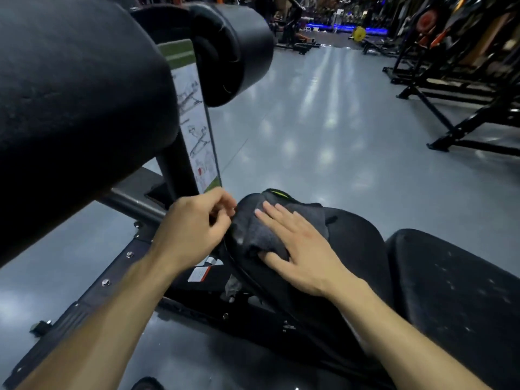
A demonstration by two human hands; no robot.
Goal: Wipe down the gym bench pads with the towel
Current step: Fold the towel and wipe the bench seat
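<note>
Head view, one frame. I take the seat pad (354,243) as my landmark: a black cushion at lower centre, on the bench frame (92,294). The towel (259,235), dark grey, lies bunched over the pad's far-left end, draped across its edge. My right hand (295,249) rests flat on top of the towel, fingers (270,218) straight and slightly spread, thumb out along the towel's near side; it presses rather than grips. My left hand (194,229) sits just left of the pad at the towel's left edge, its fingers curled inward with fingertips touching or pinching the cloth there; I cannot tell whether a fold is actually caught between them. Right of the seat pad, just beside it with a narrow gap between, is a second pad (455,291), black with pale specks on its surface. Above and left of the seat pad, two roller pads (84,88) project from an upright post bearing an instruction placard (197,130). Beyond the seat pad lies glossy grey floor (323,122); black equipment racks (455,88) stand at the far right.
</note>
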